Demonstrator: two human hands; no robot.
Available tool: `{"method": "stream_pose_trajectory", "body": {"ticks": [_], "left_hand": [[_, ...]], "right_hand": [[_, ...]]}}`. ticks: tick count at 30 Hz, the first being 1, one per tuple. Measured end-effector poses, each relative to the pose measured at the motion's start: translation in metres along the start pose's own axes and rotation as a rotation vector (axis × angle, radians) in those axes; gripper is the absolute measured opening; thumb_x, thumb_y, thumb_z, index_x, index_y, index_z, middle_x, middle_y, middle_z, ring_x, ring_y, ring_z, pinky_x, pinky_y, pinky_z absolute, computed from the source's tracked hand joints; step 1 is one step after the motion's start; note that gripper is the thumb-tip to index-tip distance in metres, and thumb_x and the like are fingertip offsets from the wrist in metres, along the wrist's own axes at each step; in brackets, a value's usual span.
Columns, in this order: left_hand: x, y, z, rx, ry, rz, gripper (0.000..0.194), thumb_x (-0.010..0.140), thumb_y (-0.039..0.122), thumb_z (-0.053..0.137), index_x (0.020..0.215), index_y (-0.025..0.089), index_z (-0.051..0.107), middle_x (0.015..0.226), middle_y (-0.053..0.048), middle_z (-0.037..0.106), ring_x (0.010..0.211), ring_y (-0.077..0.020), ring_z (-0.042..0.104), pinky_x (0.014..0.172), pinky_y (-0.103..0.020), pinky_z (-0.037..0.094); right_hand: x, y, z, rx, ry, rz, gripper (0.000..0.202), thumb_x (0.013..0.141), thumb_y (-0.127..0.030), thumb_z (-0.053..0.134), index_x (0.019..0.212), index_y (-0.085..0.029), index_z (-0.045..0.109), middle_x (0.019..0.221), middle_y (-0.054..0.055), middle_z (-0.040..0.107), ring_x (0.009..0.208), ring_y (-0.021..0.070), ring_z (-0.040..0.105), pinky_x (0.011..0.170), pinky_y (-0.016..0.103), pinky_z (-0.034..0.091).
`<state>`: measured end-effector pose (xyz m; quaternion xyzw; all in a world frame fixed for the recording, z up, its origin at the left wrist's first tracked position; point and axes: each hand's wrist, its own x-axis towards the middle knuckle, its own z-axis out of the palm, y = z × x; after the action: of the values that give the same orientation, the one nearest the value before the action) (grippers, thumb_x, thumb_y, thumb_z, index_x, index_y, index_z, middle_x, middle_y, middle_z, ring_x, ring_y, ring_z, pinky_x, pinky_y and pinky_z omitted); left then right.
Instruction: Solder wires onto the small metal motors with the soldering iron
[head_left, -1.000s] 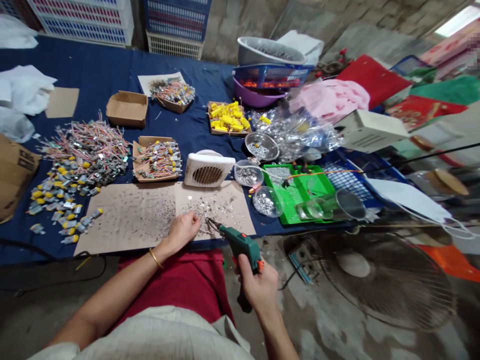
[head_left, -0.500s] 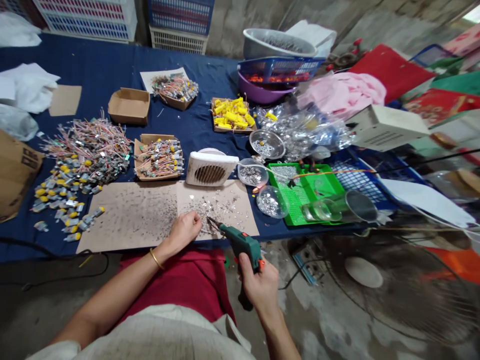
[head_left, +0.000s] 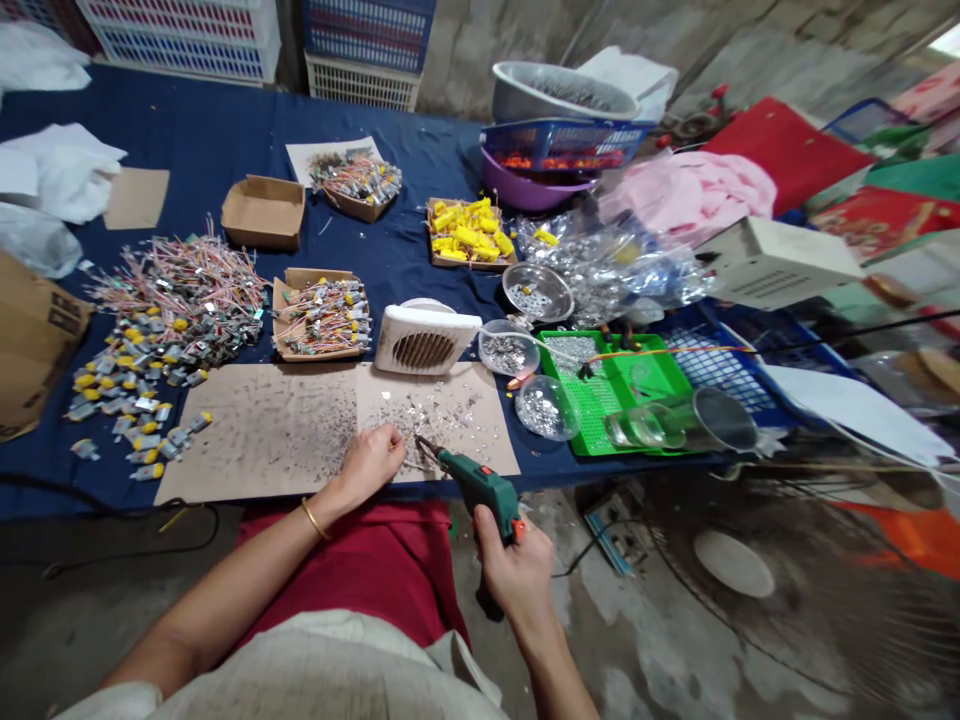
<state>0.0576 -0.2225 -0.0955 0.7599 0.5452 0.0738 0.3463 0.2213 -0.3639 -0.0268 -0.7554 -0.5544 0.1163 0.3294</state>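
My right hand (head_left: pixel 521 570) is wrapped round the handle of a green soldering gun (head_left: pixel 480 485) with orange-red parts. Its dark, narrow tip points up and left, just above the front of the cardboard sheet (head_left: pixel 255 440). Close to that tip, on its left, my left hand (head_left: pixel 373 458) is closed in a pinch; whatever it grips is too small to make out. Dark specks and small shiny metal bits lie scattered over the cardboard. A white fan unit (head_left: pixel 426 340) with a brown grille stands at the sheet's back edge.
Small motors (head_left: pixel 139 400) and wired parts (head_left: pixel 180 290) are heaped at left. Behind lie a box of wired motors (head_left: pixel 322 315) and a box of yellow parts (head_left: pixel 471 232). A green tray (head_left: pixel 592 415) and bowls of metal bits (head_left: pixel 547 408) stand right; a floor fan (head_left: pixel 731 560) is below.
The whole view has shifted very slightly. Both hands and the soldering gun keep nearly the same positions over the cardboard.
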Motion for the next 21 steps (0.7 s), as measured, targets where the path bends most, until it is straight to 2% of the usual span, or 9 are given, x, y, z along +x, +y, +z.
{"method": "stream_pose_trajectory", "body": {"ticks": [4,8,11,17,21], "left_hand": [[0.000,0.000,0.000,0.016,-0.011,-0.016,0.023,0.087,0.027,0.047,0.089,0.018,0.068,0.081,-0.007,0.071,0.077,-0.0179,0.064,0.073,-0.027,0.043],[0.000,0.000,0.001,0.031,0.003,0.002,0.022,0.087,0.026,0.046,0.088,0.018,0.067,0.081,-0.007,0.071,0.077,-0.0180,0.064,0.074,-0.027,0.043],[0.000,0.000,0.001,0.039,0.013,0.021,0.022,0.087,0.024,0.046,0.088,0.018,0.067,0.079,-0.006,0.070,0.075,-0.0178,0.064,0.073,-0.027,0.043],[0.000,0.000,0.002,0.040,0.014,0.019,0.022,0.087,0.025,0.046,0.087,0.018,0.067,0.082,-0.007,0.071,0.078,-0.0185,0.064,0.075,-0.027,0.043],[0.000,-0.001,0.002,0.036,0.005,-0.008,0.021,0.086,0.025,0.048,0.087,0.018,0.067,0.081,-0.007,0.071,0.079,-0.0180,0.064,0.075,-0.026,0.043]], "right_hand": [[0.000,-0.001,0.001,-0.010,-0.021,-0.001,0.039,0.091,-0.047,0.049,0.090,-0.015,0.072,0.064,0.007,0.067,0.064,0.0197,0.064,0.059,0.024,0.048],[0.003,-0.009,0.002,-0.006,-0.021,-0.071,0.034,0.091,-0.043,0.052,0.098,-0.015,0.070,0.079,0.009,0.072,0.073,0.0213,0.067,0.068,0.027,0.051],[0.004,-0.016,0.002,-0.004,-0.039,-0.118,0.029,0.091,-0.040,0.054,0.098,-0.016,0.069,0.085,0.010,0.072,0.077,0.0214,0.068,0.071,0.028,0.051],[-0.003,-0.017,-0.007,-0.032,0.043,-0.069,0.037,0.091,-0.046,0.050,0.082,-0.016,0.070,0.058,0.005,0.065,0.058,0.0188,0.064,0.057,0.025,0.048],[-0.009,-0.014,-0.015,-0.056,0.063,-0.008,0.042,0.091,-0.049,0.047,0.074,-0.017,0.069,0.050,0.003,0.060,0.052,0.0181,0.061,0.052,0.024,0.045]]}}
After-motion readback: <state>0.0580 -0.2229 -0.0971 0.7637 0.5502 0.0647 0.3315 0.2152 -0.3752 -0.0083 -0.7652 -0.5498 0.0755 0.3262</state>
